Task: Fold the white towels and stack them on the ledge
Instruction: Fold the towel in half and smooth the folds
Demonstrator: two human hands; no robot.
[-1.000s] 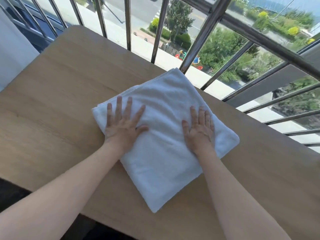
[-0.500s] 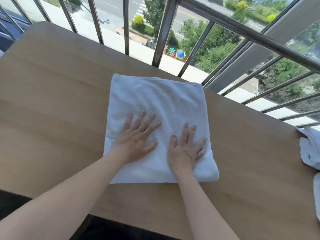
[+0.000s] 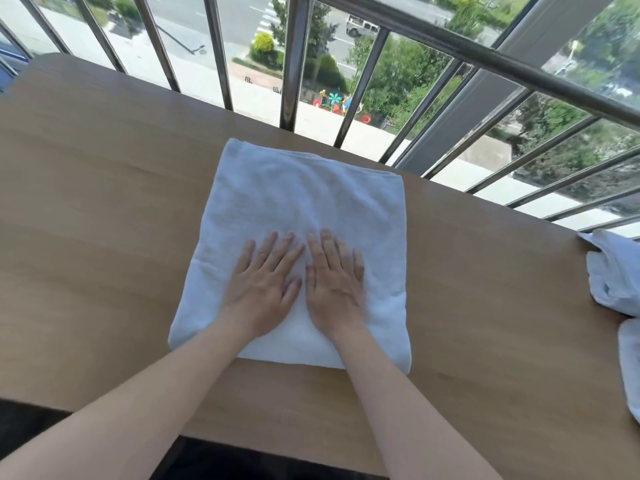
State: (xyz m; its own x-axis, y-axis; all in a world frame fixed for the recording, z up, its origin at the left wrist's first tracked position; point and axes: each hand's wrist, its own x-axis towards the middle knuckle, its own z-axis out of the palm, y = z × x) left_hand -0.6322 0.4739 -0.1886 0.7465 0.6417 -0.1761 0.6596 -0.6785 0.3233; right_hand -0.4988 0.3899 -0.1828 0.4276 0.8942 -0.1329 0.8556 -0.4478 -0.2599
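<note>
Head view, looking down. Folded white towel point(image 3: 304, 216) flat on the wooden desk point(image 3: 104, 209), roughly centred, its far edge close to the desk's back edge and the metal railing point(image 3: 289, 64) just beyond. Left hand point(image 3: 261, 289) and right hand point(image 3: 334, 282) side by side on the near half of the towel, palms down, fingers spread and flat, pointing away toward the railing — pressing, gripping nothing. Thumbs nearly touching.

More white cloth at the right frame edge: a crumpled towel point(image 3: 614, 271) and part of another towel point(image 3: 630, 362) below it, both well apart from the folded one and cut off by the frame.

Handling, judged: terry cloth, soft and limp, light, several layers thick along the rounded near edge. No stiffness — will sag and lose its fold if lifted by one corner. Not slippery on the wood, not fragile. Best taken with both hands under opposite sides, or pinched through all layers at the left and right near corners, so the stack of layers moves as one.

Orientation: close to square, slightly longer front to back. Long axis running away from the body toward the railing, tilted a little to the right at the far end. Left edge slanting, right edge nearly straight. Thick fold line seemingly along the near edge; where the loose edges lie, not clear enough to call.
</note>
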